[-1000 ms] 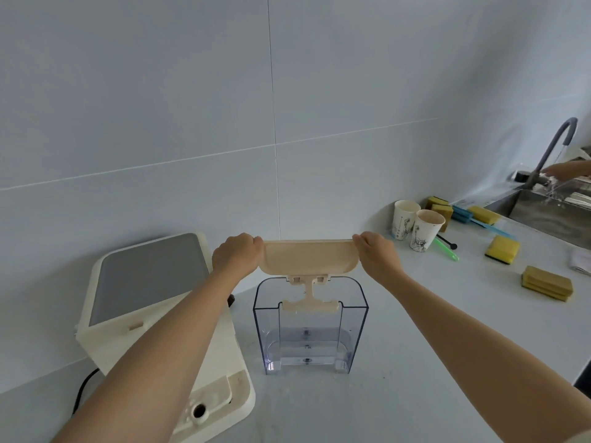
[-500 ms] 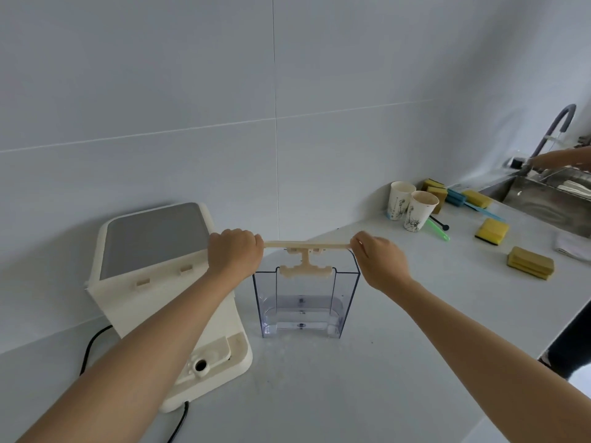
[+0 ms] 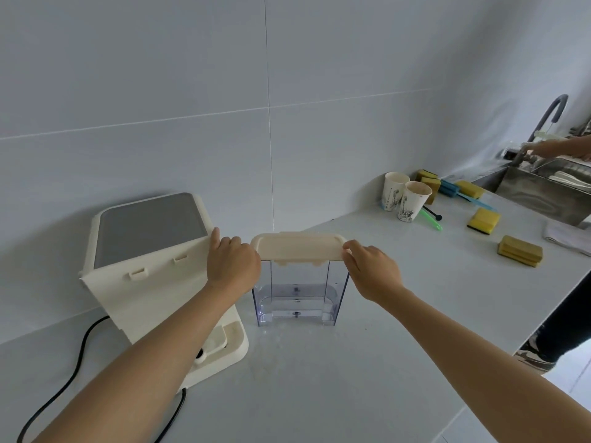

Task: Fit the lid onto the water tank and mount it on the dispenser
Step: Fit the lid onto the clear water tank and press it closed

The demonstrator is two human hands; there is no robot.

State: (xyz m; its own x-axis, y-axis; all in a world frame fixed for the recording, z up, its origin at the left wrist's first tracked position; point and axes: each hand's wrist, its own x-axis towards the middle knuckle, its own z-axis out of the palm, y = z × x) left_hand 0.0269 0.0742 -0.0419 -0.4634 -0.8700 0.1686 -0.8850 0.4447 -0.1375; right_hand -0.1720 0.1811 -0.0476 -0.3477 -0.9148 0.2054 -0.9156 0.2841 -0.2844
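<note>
A clear plastic water tank (image 3: pixel 297 295) stands upright on the white counter, just right of the cream dispenser (image 3: pixel 150 270). The cream lid (image 3: pixel 297 246) lies flat across the tank's top rim. My left hand (image 3: pixel 232 263) grips the lid's left end and my right hand (image 3: pixel 372 271) pinches its right end. The dispenser has a grey top panel and an empty base tray at its front right, partly hidden behind my left forearm.
A black power cord (image 3: pixel 80 356) runs from the dispenser along the counter. Two paper cups (image 3: pixel 404 199), yellow sponges (image 3: pixel 483 220) and brushes lie at the back right. Another person's hand (image 3: pixel 556 148) works at the steel sink (image 3: pixel 543 190). The counter edge (image 3: pixel 543 318) runs on the right.
The lid went from tilted upright above the tank to flat, then down onto the tank's rim. Both hands lowered with it.
</note>
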